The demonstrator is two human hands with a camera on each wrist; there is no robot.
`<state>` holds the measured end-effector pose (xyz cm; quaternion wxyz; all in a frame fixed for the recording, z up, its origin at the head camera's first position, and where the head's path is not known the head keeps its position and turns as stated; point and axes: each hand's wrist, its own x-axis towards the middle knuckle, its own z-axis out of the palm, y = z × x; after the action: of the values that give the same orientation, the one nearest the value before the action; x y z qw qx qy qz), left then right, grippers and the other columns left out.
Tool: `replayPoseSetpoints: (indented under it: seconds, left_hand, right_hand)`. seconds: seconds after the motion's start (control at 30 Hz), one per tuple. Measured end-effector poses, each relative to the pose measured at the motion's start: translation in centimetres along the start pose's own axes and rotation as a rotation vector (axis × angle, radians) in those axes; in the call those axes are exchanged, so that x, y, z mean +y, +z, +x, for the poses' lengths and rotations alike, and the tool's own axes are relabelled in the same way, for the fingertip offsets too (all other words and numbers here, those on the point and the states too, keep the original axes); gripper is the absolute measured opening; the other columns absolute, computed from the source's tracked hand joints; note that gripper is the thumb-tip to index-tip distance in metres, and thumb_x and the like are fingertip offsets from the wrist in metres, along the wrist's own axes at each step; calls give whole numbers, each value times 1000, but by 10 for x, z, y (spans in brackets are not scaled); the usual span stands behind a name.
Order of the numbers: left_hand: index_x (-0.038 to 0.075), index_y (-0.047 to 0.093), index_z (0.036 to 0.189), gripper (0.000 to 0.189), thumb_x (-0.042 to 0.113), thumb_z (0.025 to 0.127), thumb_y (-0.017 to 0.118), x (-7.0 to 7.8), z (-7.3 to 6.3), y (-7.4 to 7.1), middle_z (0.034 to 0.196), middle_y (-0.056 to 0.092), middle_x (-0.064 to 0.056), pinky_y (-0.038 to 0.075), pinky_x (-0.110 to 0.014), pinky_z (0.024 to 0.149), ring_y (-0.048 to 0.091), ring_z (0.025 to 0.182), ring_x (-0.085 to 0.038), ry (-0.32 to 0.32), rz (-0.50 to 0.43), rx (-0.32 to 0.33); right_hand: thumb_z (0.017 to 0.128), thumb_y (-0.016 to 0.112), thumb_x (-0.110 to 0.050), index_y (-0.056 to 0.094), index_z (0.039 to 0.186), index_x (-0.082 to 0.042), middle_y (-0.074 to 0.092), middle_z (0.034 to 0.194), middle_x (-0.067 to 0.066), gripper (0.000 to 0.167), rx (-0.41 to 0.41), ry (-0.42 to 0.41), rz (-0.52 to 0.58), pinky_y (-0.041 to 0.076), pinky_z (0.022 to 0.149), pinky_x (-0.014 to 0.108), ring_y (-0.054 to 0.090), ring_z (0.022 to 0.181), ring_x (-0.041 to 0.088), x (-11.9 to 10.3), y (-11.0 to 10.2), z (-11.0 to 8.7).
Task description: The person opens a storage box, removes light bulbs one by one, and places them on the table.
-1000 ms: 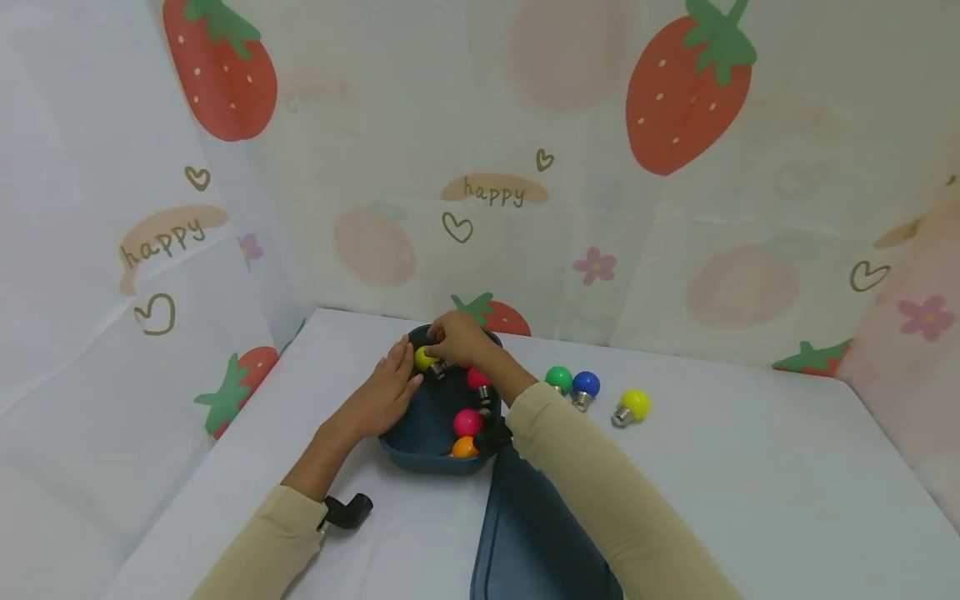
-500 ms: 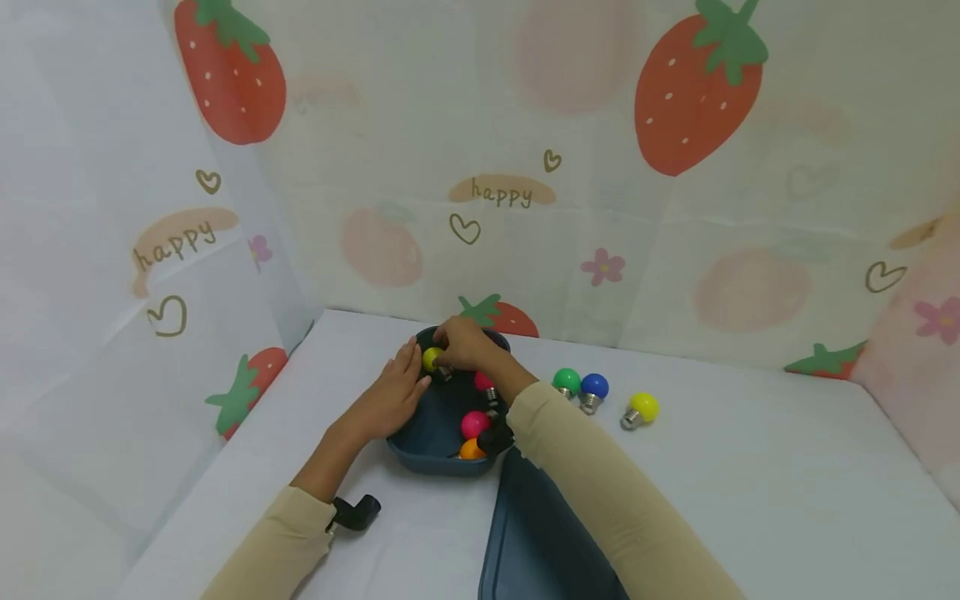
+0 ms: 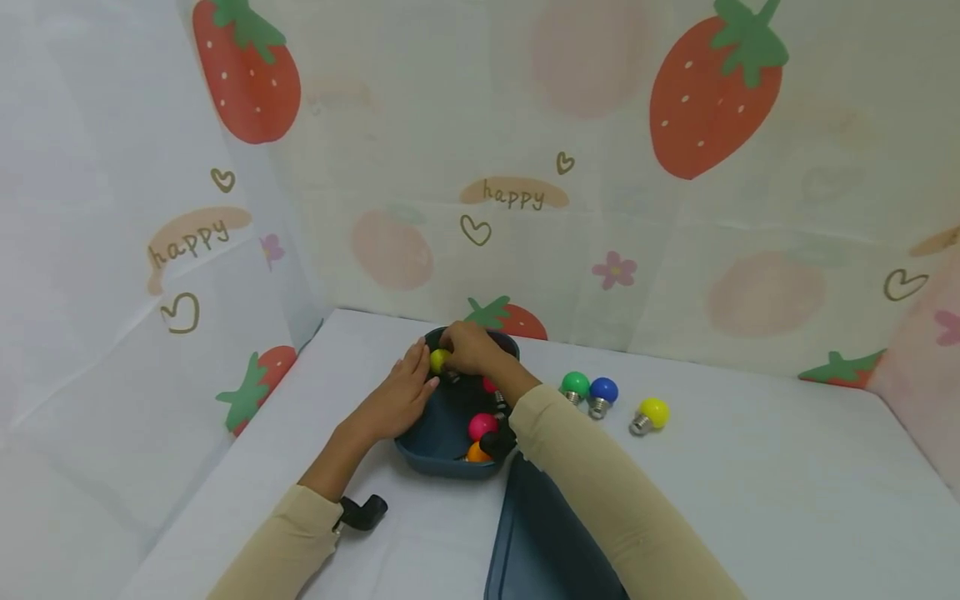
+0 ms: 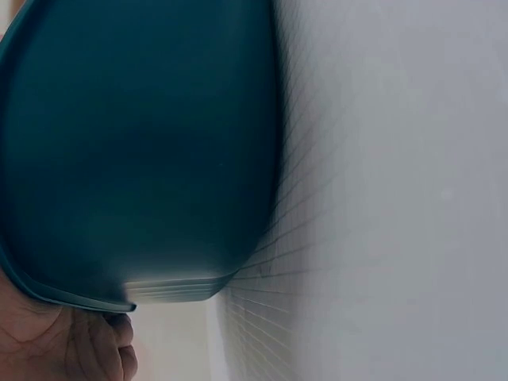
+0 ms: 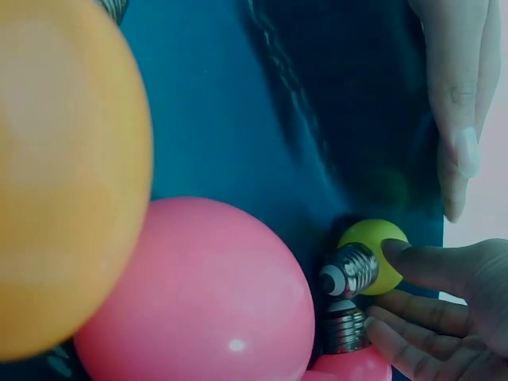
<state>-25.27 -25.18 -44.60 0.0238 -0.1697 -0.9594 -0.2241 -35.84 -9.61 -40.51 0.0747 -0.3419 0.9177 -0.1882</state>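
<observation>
A dark blue tub (image 3: 450, 469) holds several round, coloured light bulbs with silver screw bases. My left hand (image 3: 397, 396) rests along its left rim with the fingers straight; in the left wrist view, the hand (image 4: 63, 345) shows beyond the tub wall (image 4: 143, 143). Inside the far end, my right hand (image 3: 474, 350) pinches a yellow bulb (image 3: 439, 360). The right wrist view shows the thumb on the bulb's round part and fingers beneath it. Nearby lie a red-pink bulb (image 5: 353, 365), a larger-looking pink bulb (image 5: 198, 294) and an orange bulb (image 5: 63, 175).
Right of the tub, a green bulb (image 3: 575, 384), a blue bulb (image 3: 603, 390) and another yellow bulb (image 3: 654, 412) lie on the white table (image 3: 750, 500). A dark blue flat tray or lid (image 3: 540, 542) lies partly under the right forearm. A strawberry-print sheet (image 3: 615, 225) hangs behind.
The whole head view has shifted slightly, so everything appears further right. My right fingers have drawn in closer on the yellow bulb. The left hand keeps its place at the rim.
</observation>
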Motion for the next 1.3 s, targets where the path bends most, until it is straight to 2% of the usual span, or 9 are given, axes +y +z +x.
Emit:
replayPoseSetpoints:
  seconds: [0.13, 0.5, 0.7, 1.0, 1.3]
  left_hand:
    - [-13, 14, 156, 63, 29, 112, 34, 0, 1, 1, 167, 4, -26, 12, -57, 122, 5, 155, -38, 3, 6, 1]
    - [-12, 11, 156, 64, 30, 113, 33, -1, 0, 2, 167, 3, -25, 11, -57, 122, 3, 155, -37, 0, 3, -11]
    - [-14, 13, 156, 64, 30, 113, 30, -3, -1, 2, 167, 4, -27, 12, -59, 121, 5, 154, -40, 20, -9, 9]
    - [-11, 10, 157, 63, 30, 113, 30, -3, 1, 2, 167, 1, -25, 10, -58, 122, 3, 155, -38, -1, 2, -9]
    - [-10, 11, 157, 64, 31, 113, 32, -2, 1, 0, 168, 1, -24, 10, -55, 123, 4, 155, -36, -27, 11, -16]
  right_hand:
    - [93, 73, -10, 75, 112, -1, 73, 99, 9, 22, 4, -4, 3, 53, 76, 31, 61, 80, 19, -1, 1, 1]
    - [92, 75, -12, 76, 108, -3, 72, 95, 6, 18, 0, 30, -7, 53, 76, 31, 62, 80, 18, -3, 5, 2]
    - [91, 77, -17, 77, 106, -4, 72, 93, 5, 19, 11, 52, -14, 54, 75, 31, 62, 79, 17, -3, 6, 4]
    - [90, 80, -24, 72, 122, -3, 70, 118, 8, 39, 41, 107, 2, 55, 88, 35, 66, 99, 20, -3, -3, 4]
    - [87, 82, -27, 71, 123, -5, 71, 117, 8, 43, 105, 112, 30, 57, 84, 34, 67, 98, 20, -6, -24, -13]
